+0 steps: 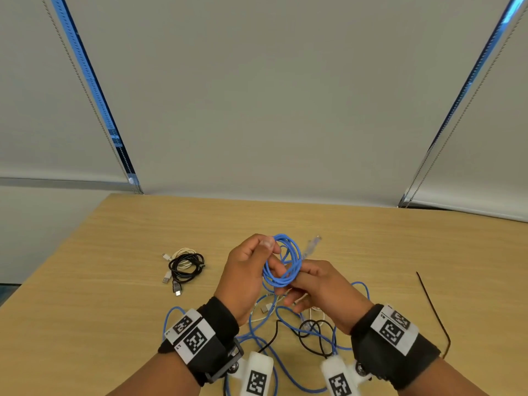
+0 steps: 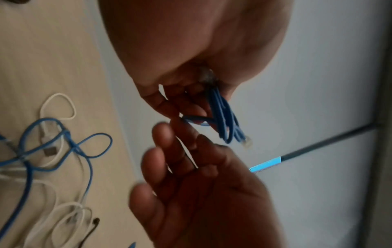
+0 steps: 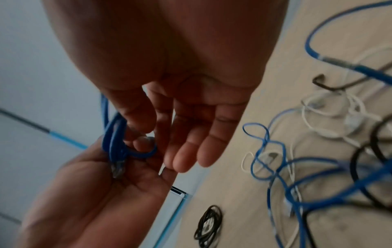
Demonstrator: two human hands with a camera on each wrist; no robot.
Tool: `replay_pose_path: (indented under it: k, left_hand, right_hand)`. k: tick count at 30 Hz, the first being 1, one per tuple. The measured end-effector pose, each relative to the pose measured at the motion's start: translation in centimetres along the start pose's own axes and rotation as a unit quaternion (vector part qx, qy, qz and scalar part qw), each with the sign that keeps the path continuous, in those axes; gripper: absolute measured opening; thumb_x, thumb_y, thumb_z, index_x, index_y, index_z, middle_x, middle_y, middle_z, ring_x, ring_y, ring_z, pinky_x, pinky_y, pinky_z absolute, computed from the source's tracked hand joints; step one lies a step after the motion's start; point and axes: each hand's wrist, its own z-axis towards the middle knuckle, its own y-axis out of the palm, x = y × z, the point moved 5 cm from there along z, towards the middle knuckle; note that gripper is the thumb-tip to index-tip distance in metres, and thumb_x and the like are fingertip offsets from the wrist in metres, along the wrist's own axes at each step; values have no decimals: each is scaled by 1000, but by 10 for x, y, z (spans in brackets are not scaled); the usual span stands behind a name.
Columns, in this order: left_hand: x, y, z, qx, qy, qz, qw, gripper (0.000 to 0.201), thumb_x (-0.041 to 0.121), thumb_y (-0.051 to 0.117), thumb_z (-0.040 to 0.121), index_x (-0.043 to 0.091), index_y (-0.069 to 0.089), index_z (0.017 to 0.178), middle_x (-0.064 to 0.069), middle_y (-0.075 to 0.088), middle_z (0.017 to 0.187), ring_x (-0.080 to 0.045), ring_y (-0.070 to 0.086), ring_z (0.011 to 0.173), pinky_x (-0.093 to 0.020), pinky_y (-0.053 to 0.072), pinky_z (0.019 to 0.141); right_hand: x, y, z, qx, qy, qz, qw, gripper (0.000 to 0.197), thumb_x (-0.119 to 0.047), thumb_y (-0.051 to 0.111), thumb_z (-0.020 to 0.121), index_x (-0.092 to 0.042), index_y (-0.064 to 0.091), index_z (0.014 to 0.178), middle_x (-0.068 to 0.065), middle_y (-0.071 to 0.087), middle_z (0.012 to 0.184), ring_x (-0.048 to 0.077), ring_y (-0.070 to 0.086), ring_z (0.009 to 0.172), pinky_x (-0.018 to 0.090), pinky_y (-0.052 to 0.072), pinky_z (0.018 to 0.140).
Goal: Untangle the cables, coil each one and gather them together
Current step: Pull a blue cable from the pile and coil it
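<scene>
Above the wooden surface (image 1: 371, 252), in the head view, the left hand (image 1: 245, 270) pinches the top of a blue ethernet cable coil (image 1: 283, 261) at about 11 o'clock on the ring, thumb over the bundled loops. The right hand (image 1: 320, 287) sits at 4 o'clock of the coil, index finger pushed through its lower rim, so the ring stands roughly upright between the two grips. A clear plug (image 1: 313, 242) sticks out at 1 o'clock. Below the wrists lies the remaining tangle (image 1: 300, 324) of blue, white and black leads; well apart at 9 o'clock rests the finished pile of a black coil (image 1: 187, 267) over a white coil (image 1: 183, 251).

From the left wrist view, the left hand (image 2: 191, 50) grips the loops (image 2: 222, 117), which hang away from the palm with the plug (image 2: 247, 143) lowest; the right hand's fingers (image 2: 161, 137) lie just below them.

From the right wrist view, the right hand (image 3: 191, 125) has mostly straight fingers, one hooked inside the loops (image 3: 114, 142); the left is nearer the bundle and, I judge, would carry it to the pile.
</scene>
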Motion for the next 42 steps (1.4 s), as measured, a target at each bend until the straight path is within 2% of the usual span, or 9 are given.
replay_pose_path:
  k: [4, 9, 12, 18, 26, 30, 36, 40, 42]
  left_hand:
    - [-5, -7, 3, 15, 13, 131, 991, 30, 27, 49, 105, 18, 66, 82, 1, 60, 54, -13, 46, 51, -17, 40, 52]
    - [-12, -8, 3, 14, 31, 217, 975, 30, 29, 48, 104, 13, 63, 83, -12, 59, 63, -13, 49, 54, -33, 42, 55]
    - [-18, -7, 2, -3, 23, 235, 972, 28, 29, 49, 104, 19, 63, 81, -7, 63, 63, -11, 55, 55, -34, 46, 56]
    - [-24, -3, 2, -90, -54, 122, 987, 35, 33, 45, 107, 15, 67, 87, -6, 66, 61, -15, 58, 57, -23, 47, 61]
    - [-16, 0, 3, -153, -79, 9, 985, 53, 62, 43, 96, 16, 67, 86, 3, 47, 58, -15, 53, 61, -26, 48, 67]
    - [-15, 4, 2, -212, -69, 13, 975, 36, 48, 61, 91, 13, 67, 95, 7, 47, 59, -10, 48, 57, -22, 45, 62]
    - [-12, -15, 15, -164, -14, 174, 971, 8, 27, 70, 94, 23, 72, 87, 11, 60, 61, -6, 53, 56, -26, 49, 62]
    - [-12, -17, 20, -163, -10, 212, 964, 10, 30, 79, 85, 26, 71, 90, -8, 71, 83, -13, 57, 66, -37, 49, 65]
    - [-10, -16, 20, -156, -9, 215, 964, 23, 40, 80, 78, 28, 64, 91, 0, 70, 75, -12, 56, 64, -34, 48, 62]
  right_hand:
    - [-18, -20, -3, 129, -76, -89, 985, 13, -21, 56, 92, -18, 67, 88, -2, 64, 69, 14, 60, 58, 40, 49, 57]
    - [-41, -14, -6, 44, -121, -145, 981, 29, -58, 69, 79, -39, 63, 101, 1, 62, 68, 11, 56, 56, 27, 46, 54]
    - [-47, -9, -5, 5, -128, -193, 973, 19, -47, 75, 81, -34, 67, 93, 2, 67, 69, 7, 58, 56, 21, 47, 54]
    - [-57, -18, 5, 40, -127, -51, 990, 7, -8, 69, 92, -5, 65, 89, 13, 73, 74, 19, 67, 60, 28, 56, 55]
    - [-63, -29, 16, 97, -91, 96, 987, 10, -2, 69, 90, -7, 62, 84, 15, 70, 72, 16, 62, 52, 26, 54, 49]
    - [-65, -30, 17, 103, -84, 82, 988, 11, -2, 68, 90, -6, 60, 84, 12, 69, 69, 16, 60, 52, 27, 54, 49]
    - [-71, -38, 17, 26, -67, -162, 984, 13, -3, 69, 87, -9, 59, 81, 10, 75, 77, 14, 66, 62, 30, 55, 58]
    - [-71, -35, 19, -66, -58, -395, 914, 18, -12, 61, 92, -23, 68, 104, -12, 73, 78, -5, 62, 68, 12, 44, 63]
    - [-70, -33, 23, -51, -83, -496, 863, 17, -19, 59, 95, -28, 71, 101, -17, 69, 79, -5, 59, 72, 19, 43, 68]
